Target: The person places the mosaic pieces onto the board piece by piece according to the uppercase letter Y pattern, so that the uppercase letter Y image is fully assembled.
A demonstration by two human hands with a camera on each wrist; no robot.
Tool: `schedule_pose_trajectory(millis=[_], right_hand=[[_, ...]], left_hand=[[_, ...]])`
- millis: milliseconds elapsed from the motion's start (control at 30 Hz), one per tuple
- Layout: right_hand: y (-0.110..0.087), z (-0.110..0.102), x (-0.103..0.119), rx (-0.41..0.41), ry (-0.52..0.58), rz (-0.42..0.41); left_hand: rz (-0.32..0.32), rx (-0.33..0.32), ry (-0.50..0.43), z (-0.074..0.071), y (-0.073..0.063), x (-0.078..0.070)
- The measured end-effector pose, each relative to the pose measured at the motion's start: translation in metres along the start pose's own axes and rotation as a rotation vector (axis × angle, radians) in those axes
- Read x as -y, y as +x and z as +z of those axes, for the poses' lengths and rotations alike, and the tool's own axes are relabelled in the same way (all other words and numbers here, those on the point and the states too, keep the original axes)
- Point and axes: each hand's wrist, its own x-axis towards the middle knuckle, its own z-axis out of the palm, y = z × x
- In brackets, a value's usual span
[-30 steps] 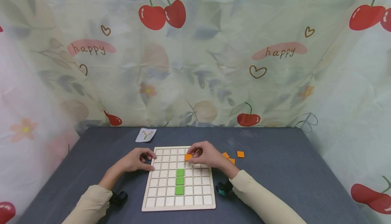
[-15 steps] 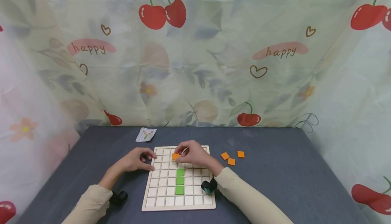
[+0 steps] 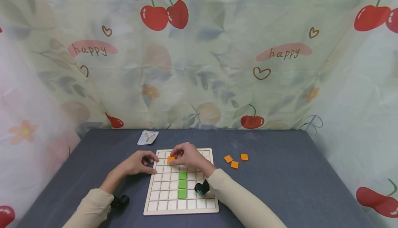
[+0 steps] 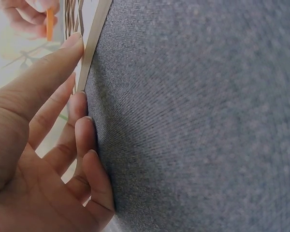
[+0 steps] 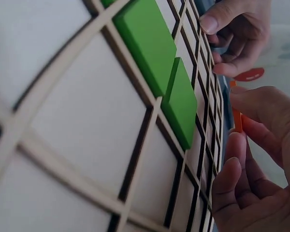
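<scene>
A white gridded board [image 3: 181, 212] with a pale wooden frame lies on the table. Over its upper left squares, my right hand [image 3: 190, 157] pinches a small orange square tile [image 3: 170, 159] between thumb and fingers. In the right wrist view that orange tile [image 5: 237, 118] appears edge-on, above the grid. My left hand [image 3: 139, 162] rests at the board's left side, thumb and fingertips touching the frame. The left wrist view has the thumb tip right on the wooden edge [image 4: 91, 53]. Three green tiles [image 3: 182, 184] sit in a column of grid squares.
Three loose orange tiles [image 3: 234, 164] lie on the dark table [image 3: 273, 186], right of the board. Behind the board's left corner is a small printed card [image 3: 148, 137] with a coloured grid pattern. A patterned curtain [image 3: 199, 65] hangs along the table's back edge.
My right hand has moved left across the board with the orange tile, from the right of centre to the upper left squares. The left hand has stayed at the board's edge.
</scene>
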Motion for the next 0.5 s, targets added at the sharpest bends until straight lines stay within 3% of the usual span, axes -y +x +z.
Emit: schedule_pose_trajectory(millis=[500], right_hand=[[0.014,0.013,0.007,-0.017,-0.150,0.059]], left_hand=[[-0.003,0.004,0.000,-0.001,-0.001,-0.003]])
